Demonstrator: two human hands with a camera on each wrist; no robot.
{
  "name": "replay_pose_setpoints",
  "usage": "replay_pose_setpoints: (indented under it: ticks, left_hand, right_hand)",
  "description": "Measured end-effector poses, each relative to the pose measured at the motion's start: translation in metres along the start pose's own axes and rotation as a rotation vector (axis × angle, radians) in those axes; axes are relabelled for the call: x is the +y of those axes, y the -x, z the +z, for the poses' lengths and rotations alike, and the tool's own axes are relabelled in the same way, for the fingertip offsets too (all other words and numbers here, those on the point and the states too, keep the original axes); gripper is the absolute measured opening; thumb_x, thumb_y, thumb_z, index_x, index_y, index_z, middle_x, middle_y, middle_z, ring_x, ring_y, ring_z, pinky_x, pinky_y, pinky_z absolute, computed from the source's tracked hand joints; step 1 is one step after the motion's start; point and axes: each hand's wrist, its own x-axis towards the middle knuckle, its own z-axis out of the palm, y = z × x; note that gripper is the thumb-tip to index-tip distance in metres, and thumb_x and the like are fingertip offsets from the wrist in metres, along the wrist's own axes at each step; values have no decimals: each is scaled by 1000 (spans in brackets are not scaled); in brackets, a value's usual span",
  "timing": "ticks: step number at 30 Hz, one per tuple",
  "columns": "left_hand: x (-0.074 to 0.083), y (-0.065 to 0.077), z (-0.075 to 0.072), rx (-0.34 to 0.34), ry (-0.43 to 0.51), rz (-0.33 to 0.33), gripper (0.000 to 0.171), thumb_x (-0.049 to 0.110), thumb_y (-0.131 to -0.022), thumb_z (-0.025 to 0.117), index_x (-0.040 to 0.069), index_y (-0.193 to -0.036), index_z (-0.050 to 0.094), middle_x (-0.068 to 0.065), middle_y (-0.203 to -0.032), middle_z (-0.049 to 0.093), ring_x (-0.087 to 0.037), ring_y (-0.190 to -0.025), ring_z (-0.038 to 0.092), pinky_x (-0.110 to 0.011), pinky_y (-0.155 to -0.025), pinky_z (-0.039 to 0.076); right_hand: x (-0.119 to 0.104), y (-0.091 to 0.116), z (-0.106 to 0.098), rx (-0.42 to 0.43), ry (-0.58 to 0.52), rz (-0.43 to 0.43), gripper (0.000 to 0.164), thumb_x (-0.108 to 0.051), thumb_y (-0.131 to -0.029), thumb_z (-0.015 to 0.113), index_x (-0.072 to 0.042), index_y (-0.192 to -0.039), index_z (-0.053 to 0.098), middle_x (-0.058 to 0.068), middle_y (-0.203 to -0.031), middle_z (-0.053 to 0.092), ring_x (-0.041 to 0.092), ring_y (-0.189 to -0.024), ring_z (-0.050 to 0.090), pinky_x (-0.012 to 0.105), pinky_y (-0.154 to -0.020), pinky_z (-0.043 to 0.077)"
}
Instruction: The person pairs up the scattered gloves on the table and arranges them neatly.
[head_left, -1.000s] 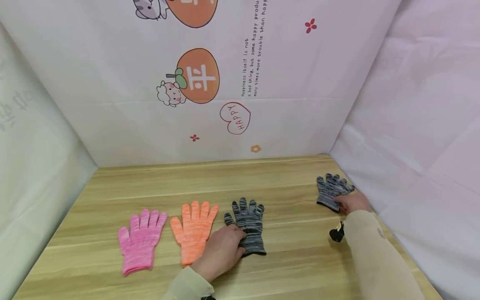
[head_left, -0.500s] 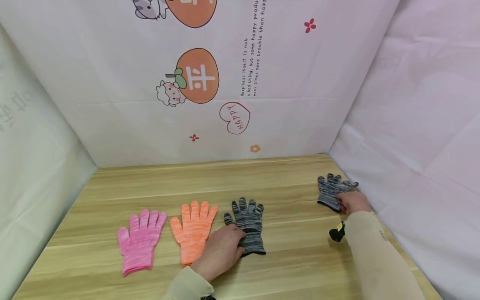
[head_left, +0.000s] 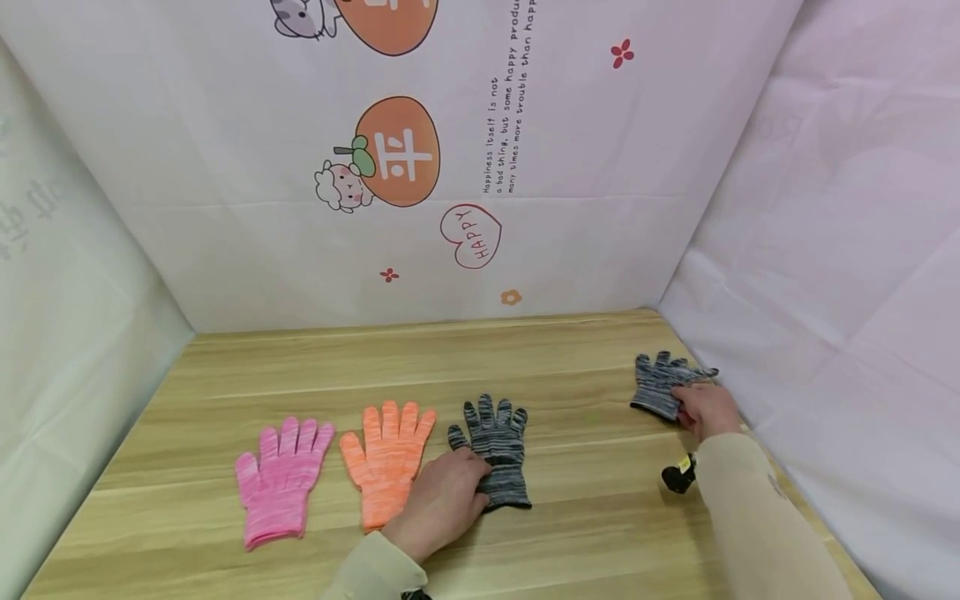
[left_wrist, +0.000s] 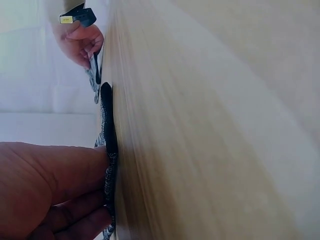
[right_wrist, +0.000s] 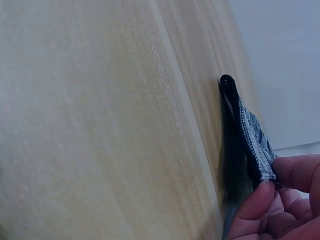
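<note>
In the head view my left hand [head_left: 444, 504] rests on a dark grey striped knit glove [head_left: 501, 454] that lies flat on the table. The left wrist view shows these fingers [left_wrist: 80, 172] touching the glove's surface near its black cuff edge [left_wrist: 109, 120]. At the right side, my right hand [head_left: 707, 408] pinches a second grey striped glove [head_left: 654, 387] by the side of its cuff. Seen from the right wrist, this glove [right_wrist: 252, 132] is held between thumb and fingers, its cuff raised off the table with a shadow beneath.
An orange glove [head_left: 390, 458] lies just left of the grey one, partly behind my left hand. Farther left lies a pink glove [head_left: 285, 479]. White printed cloth walls [head_left: 570, 208] enclose the wooden table [head_left: 585, 483] at the back and both sides.
The right hand's grey glove has shifted slightly, and its fingers at the right have bent a little more toward the wall. My left hand has stayed in place.
</note>
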Motion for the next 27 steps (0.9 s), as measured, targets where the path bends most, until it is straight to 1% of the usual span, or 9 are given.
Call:
replay_pose_setpoints:
  ticks: [2,4,7,10,14,18,22,27]
  left_hand:
    - [0,0,0,3,5,1,30,24,-89,81,13,-117,78,-2,-113,72,-19,-100,70,-36,-82,59]
    - [-1,0,0,10,17,0,30,23,-89,81,13,-117,78,-2,-114,72,-20,-101,70,-36,-83,59]
    - [-2,1,1,19,43,-3,31,23,-88,81,12,-117,78,-3,-116,72,-21,-104,69,-37,-87,58]
    - [-3,1,2,26,64,-6,32,23,-88,82,12,-117,78,-3,-118,72,-23,-106,68,-38,-90,57]
    - [-5,1,4,26,87,-9,32,23,-88,82,12,-118,78,-3,-119,72,-24,-109,68,-39,-93,56]
    - [-6,0,6,25,111,-13,32,23,-88,82,12,-118,78,-3,-120,72,-24,-110,68,-40,-94,56]
    - [-7,0,6,36,122,-5,31,22,-88,81,11,-117,78,-4,-120,73,-24,-110,68,-40,-95,56]
    - [-8,0,6,46,134,-2,30,22,-89,80,10,-116,78,-4,-119,73,-24,-110,69,-41,-96,56]
  right_hand:
    - [-1,2,1,-14,-60,2,18,-18,-104,59,-9,-87,59,-3,-76,58,9,-61,61,26,-62,58]
    - [-2,4,3,-31,-76,1,18,-19,-104,59,-10,-88,56,-4,-76,56,7,-63,60,25,-64,59]
    - [-4,8,4,-69,-84,-16,24,-20,-105,58,-12,-82,52,-4,-71,55,7,-62,58,25,-65,58]
    - [-7,13,6,-97,-92,-40,32,-21,-105,58,-16,-76,48,-5,-71,53,7,-63,56,24,-65,57]
    - [-9,20,12,-130,-117,-85,38,-20,-106,59,-17,-71,43,-5,-72,53,6,-64,55,23,-64,56]
    - [-14,27,20,-149,-116,-133,37,-20,-105,59,-16,-72,44,-5,-74,53,6,-65,55,23,-64,56]
    - [-20,34,29,-174,-74,-186,34,-23,-106,59,-14,-76,45,-2,-79,53,6,-66,57,24,-64,56]
    - [-30,44,41,-217,-83,-229,32,-23,-106,61,-11,-80,48,-1,-79,52,8,-68,56,25,-65,57]
